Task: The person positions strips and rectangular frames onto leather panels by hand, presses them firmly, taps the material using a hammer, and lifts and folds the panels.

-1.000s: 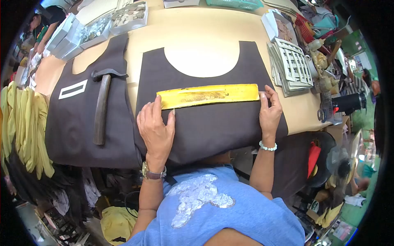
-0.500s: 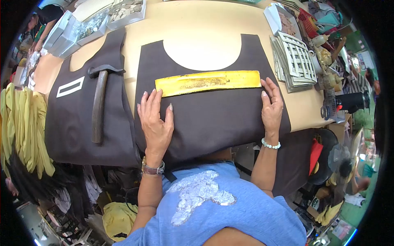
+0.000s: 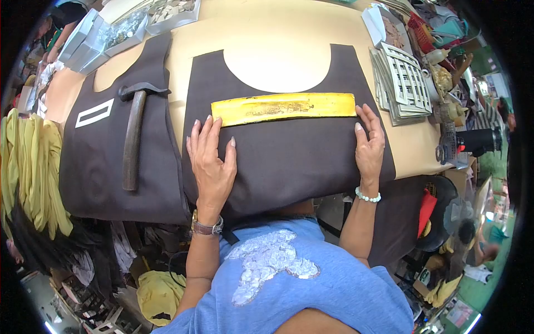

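A long yellow strip (image 3: pixel 283 109) with a dark worn patch lies across the brown cut piece (image 3: pixel 283 156), below its curved neckline. My left hand (image 3: pixel 212 161) rests on the brown piece with fingers apart, its fingertips at the strip's lower left corner. At the strip's right end is my right hand (image 3: pixel 369 143), also with fingers apart, the fingertips beside that end. Neither hand grips anything. To the left, a hammer (image 3: pixel 133 139) and a white rectangular frame (image 3: pixel 94 113) lie on a second brown piece (image 3: pixel 100 172).
Boxes of small parts (image 3: pixel 127 32) stand at the back left. At the right are stacked white lattice plates (image 3: pixel 403 83) and a box of pinkish pieces (image 3: pixel 392 30). Yellow cloth (image 3: pixel 33 172) hangs at the left edge. A person's arm (image 3: pixel 60 42) shows at the upper left.
The yellow strip has moved up on the brown piece and lies more level. My left hand's fingers no longer overlap its left end as much. The camera view has shifted slightly.
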A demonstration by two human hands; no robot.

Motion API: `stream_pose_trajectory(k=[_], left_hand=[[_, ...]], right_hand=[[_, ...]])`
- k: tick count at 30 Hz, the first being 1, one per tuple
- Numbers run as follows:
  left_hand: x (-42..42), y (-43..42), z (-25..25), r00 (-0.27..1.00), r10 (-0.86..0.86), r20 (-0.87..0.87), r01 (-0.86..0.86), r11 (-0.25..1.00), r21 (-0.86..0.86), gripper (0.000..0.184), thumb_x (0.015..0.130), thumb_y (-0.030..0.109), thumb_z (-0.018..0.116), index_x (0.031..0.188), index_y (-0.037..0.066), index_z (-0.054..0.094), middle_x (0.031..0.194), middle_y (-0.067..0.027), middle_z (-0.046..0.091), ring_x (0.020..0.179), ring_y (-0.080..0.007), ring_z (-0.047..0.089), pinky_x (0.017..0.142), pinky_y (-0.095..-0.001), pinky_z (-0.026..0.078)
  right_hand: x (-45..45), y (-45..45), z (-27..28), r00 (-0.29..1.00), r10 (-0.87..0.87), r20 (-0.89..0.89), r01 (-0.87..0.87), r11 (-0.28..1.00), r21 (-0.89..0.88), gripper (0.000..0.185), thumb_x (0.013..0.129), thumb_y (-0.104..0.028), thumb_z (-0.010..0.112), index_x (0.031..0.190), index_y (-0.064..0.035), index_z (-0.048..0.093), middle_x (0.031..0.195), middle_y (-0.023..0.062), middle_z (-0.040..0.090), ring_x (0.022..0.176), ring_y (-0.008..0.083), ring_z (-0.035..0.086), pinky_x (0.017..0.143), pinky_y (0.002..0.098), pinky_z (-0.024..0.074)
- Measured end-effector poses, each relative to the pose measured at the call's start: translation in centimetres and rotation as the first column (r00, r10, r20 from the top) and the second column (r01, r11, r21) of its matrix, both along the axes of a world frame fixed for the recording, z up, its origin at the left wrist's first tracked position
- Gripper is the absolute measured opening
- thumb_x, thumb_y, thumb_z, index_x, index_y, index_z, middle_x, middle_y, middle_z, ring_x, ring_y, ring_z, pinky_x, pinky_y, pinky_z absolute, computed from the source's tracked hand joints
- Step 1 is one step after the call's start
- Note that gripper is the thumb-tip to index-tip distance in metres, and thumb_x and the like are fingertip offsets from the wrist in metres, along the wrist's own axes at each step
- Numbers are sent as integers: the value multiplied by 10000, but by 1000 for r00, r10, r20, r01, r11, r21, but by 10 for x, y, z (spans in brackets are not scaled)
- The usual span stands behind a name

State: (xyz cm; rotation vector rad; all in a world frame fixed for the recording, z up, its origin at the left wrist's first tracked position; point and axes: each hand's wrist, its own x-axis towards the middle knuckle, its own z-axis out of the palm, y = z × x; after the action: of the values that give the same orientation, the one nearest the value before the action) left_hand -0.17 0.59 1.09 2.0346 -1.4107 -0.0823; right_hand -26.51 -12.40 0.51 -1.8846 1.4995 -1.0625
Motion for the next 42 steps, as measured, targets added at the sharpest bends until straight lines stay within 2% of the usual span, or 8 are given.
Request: stream_pose_trajectory(k=[8, 23, 27, 30, 33, 42], left_hand=[[0, 1, 0, 1000, 6, -15, -6, 1000, -3, 457, 825, 105, 610, 1261, 18, 508, 1301, -192, 494, 1291, -360, 354, 1087, -439, 249], [0, 0, 0, 1000, 7, -8, -7, 1000, 6, 470, 822, 101, 623, 1272, 35, 506, 1319, -165, 492, 1293, -342, 361, 1090, -427, 245], [0, 0, 0, 1000, 5, -21, -5, 1000, 5, 467, 824, 105, 620, 1273, 40, 506, 1324, -164, 488, 1293, -339, 360, 1094, -427, 237], [0, 1, 0, 1000, 6, -21, -6, 1000, -4, 466, 820, 97, 623, 1269, 42, 511, 1318, -165, 492, 1292, -339, 360, 1088, -424, 249], [1, 1, -2, 997, -6, -72, 4, 999, -35, 458, 826, 112, 606, 1268, 38, 512, 1308, -171, 495, 1288, -356, 360, 1076, -479, 231], [3, 2, -3, 997, -14, -74, 11, 999, -48, 458, 824, 110, 605, 1267, 40, 512, 1304, -177, 494, 1284, -361, 361, 1074, -471, 237]], right_hand=[[0, -2, -4, 998, -30, 61, 30, 1000, 2, 400, 856, -29, 523, 1255, -37, 507, 1150, 59, 638, 1097, 205, 541, 1035, 363, 307], [2, 0, -2, 995, -38, 97, 37, 999, 14, 374, 846, -36, 545, 1219, -17, 529, 1112, 59, 657, 1127, 204, 527, 1009, 357, 312], [2, 1, 3, 990, -56, -128, 46, 996, -80, 266, 833, -96, 598, 1092, -63, 651, 1121, 60, 653, 1162, 254, 509, 1044, 384, 287], [1, 1, 2, 988, -23, -154, 8, 995, -98, 217, 824, -129, 625, 1024, -79, 693, 1123, 54, 652, 1171, 273, 499, 1051, 405, 283], [2, 1, 3, 987, -19, -161, 4, 996, -93, 208, 822, -138, 633, 1011, -83, 701, 1125, 47, 653, 1178, 268, 495, 1050, 416, 285], [1, 1, 2, 989, -20, -147, 8, 997, -81, 242, 816, -153, 651, 1042, -77, 689, 1124, 52, 653, 1175, 271, 495, 1046, 411, 297]])
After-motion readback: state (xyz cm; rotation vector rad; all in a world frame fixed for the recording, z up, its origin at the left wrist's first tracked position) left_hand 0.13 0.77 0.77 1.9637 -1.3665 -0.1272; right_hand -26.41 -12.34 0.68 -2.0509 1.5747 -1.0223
